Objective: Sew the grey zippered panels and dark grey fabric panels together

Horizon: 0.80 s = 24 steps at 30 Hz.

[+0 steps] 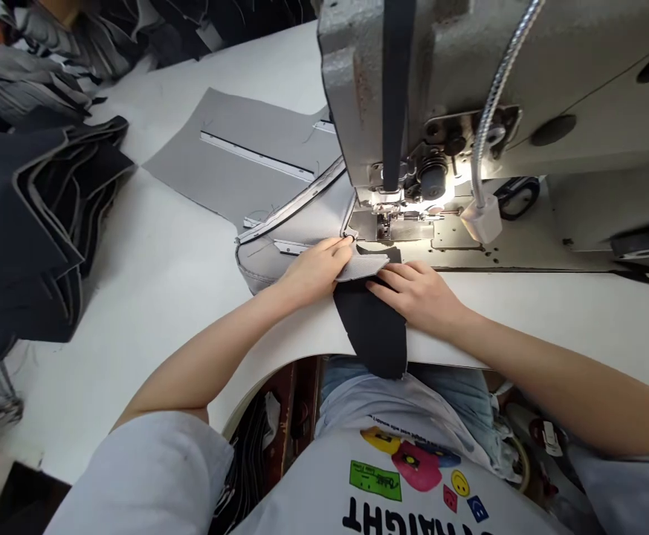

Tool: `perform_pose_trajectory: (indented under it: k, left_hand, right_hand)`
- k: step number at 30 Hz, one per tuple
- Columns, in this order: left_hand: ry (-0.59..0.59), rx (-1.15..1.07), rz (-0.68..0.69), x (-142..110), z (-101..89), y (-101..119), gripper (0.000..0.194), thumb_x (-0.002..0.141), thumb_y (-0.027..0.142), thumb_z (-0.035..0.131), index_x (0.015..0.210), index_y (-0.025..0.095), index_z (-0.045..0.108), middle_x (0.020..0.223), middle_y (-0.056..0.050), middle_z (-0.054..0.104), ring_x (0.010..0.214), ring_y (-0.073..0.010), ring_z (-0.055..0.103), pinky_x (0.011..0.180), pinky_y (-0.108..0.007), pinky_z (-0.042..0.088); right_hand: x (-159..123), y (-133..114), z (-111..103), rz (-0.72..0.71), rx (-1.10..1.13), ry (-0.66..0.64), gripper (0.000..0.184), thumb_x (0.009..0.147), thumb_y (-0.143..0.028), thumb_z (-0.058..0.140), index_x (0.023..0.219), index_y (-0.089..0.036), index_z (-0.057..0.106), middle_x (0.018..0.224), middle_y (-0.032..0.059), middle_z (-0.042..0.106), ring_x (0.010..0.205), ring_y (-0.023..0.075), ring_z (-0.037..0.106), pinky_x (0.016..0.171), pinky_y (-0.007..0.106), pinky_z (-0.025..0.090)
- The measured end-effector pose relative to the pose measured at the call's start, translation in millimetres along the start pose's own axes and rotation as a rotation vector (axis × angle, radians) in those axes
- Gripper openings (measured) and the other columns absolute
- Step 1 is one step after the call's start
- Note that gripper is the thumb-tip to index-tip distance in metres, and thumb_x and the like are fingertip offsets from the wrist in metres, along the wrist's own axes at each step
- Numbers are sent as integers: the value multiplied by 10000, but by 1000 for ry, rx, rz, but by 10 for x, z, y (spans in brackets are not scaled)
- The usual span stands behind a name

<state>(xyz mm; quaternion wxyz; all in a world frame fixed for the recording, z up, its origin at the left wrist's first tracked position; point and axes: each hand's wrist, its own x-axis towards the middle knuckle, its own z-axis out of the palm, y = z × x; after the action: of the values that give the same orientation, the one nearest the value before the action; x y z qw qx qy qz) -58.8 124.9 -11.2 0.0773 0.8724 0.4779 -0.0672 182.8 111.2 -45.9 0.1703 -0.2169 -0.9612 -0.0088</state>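
In the frame's middle, a black cloth piece [369,327] is laid long-ways from the sewing machine [413,96] toward the shirt [302,461] printed "STRAIGHT", pressed by the open right hand [418,297], while grey cloth [324,219] is pinched by the left hand [316,271].

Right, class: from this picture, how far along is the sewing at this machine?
Done: the stack of dark pieces with grey edges looks already sewn. In hand: the left hand and right hand press a grey strip onto a black piece just in front of the presser foot. Left: the strip and black piece are not yet under that foot.
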Motion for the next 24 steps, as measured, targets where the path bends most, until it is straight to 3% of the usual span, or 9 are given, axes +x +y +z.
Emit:
perform_pose_trajectory:
  k: [4, 9, 13, 17, 24]
  left_hand:
    - [-28, 73, 19, 83, -56, 51, 456, 697, -79, 478, 1094, 106, 606, 1472, -193, 515, 1302, -299, 547, 1039, -424, 538]
    - [-6, 22, 131, 260, -46, 134, 496, 714, -63, 498, 1166, 124, 579, 1465, -168, 527, 1352, -288, 512, 1083, -420, 511]
    - [-7, 11, 159, 250, -24, 123, 486, 718, -82, 492, 1144, 135, 580, 1484, -167, 508, 1366, -280, 502, 1057, -400, 530]
    - [-29, 32, 137, 213, -49, 127, 448, 730, -78, 473, 1105, 140, 584, 1508, -158, 487, 1407, -273, 463, 1079, -399, 518]
    - [-96, 94, 88, 371, -94, 281, 532, 714, -83, 477, 1203, 111, 554, 1535, -198, 434, 1384, -324, 470, 1043, -445, 539]
  right_hand:
    - [-89, 180, 3, -4, 19, 54, 363, 939, -40, 456, 1211, -106, 688, 1239, 182, 696, 1203, 295, 625, 991, 461, 517]
    - [-411, 441, -102, 25, 80, 25, 387, 965, -36, 427, 1235, -142, 683, 1282, 137, 690, 1271, 280, 604, 1054, 477, 519]
    - [-518, 425, -88, 92, 75, 45, 378, 973, -34, 413, 1226, -107, 683, 1324, 165, 660, 1290, 299, 591, 1073, 493, 513]
    - [-517, 408, -68, 49, 53, 68, 379, 973, -22, 394, 1211, -73, 685, 1306, 182, 666, 1267, 317, 606, 1052, 504, 527]
    - [-590, 560, -122, -9, 98, 9, 423, 968, -15, 370, 1278, -85, 650, 1329, 194, 648, 1334, 308, 547, 1065, 511, 510]
